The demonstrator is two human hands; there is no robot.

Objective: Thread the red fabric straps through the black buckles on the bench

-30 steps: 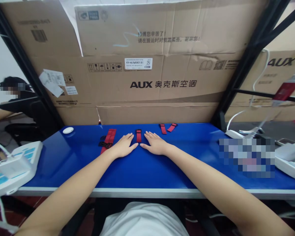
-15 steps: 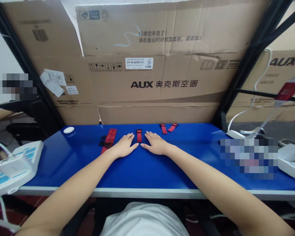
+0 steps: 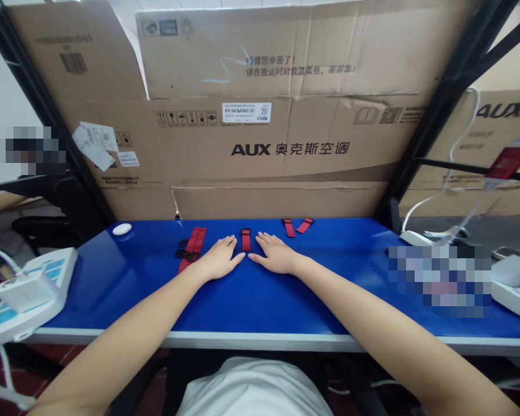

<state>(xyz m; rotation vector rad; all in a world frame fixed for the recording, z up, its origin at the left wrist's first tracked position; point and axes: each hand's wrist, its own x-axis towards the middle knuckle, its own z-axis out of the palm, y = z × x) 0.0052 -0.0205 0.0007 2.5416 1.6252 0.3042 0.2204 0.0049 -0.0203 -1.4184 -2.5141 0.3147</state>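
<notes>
My left hand (image 3: 222, 257) lies flat on the blue tabletop (image 3: 260, 306), palm down and holding nothing. Opposite it, my right hand (image 3: 275, 254) also rests flat with its fingers stretched forward. Between the two sets of fingertips lies a short red strap (image 3: 246, 241) with a black buckle at its far end. Left of my left hand are longer red straps (image 3: 196, 239), partly hidden by that hand and forearm. Black buckles (image 3: 186, 255) sit against them. Two more short red straps, a nearer one (image 3: 289, 229) and a slanted one (image 3: 305, 226), lie beyond my right hand.
A cardboard panel (image 3: 199, 167) stands along the back edge between black metal posts. A white power strip (image 3: 56, 289) with a plugged-in charger is at the left. A white round object (image 3: 122, 229) lies at the back left. Cables and a blurred-out item occupy the right side.
</notes>
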